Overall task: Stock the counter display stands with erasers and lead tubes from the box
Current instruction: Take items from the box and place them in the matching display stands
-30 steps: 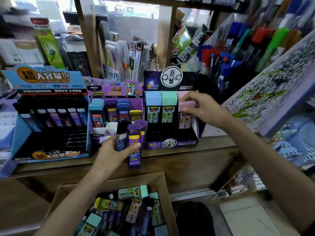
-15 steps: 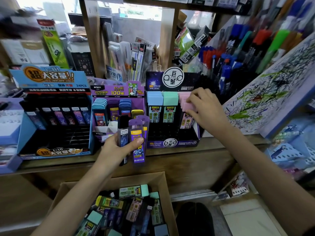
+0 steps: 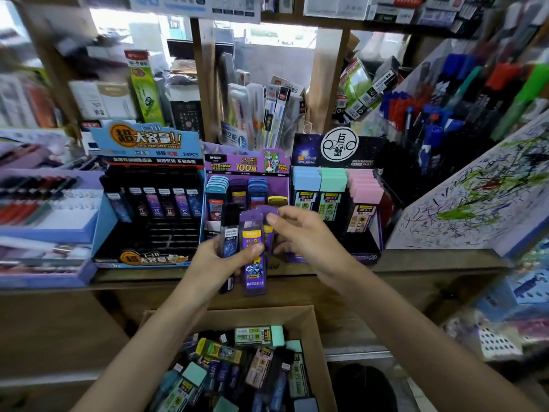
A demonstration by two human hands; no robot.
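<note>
My left hand grips a fan of lead tubes: a black one and purple ones. My right hand has its fingers at the top of the rear purple tube, pinching it. Behind stand three counter displays: a black and blue stand, a purple lead stand, and a dark stand with blue, green and pink-capped items. The cardboard box below holds several mixed erasers and tubes.
The wooden counter edge runs across. A scribbled test pad leans at the right beside racks of pens. A lilac tray of pens sits at the left. Shelves of stationery fill the back.
My right hand left the pink items in the dark stand and came down left to the tubes in my left hand. The left hand stayed roughly in place.
</note>
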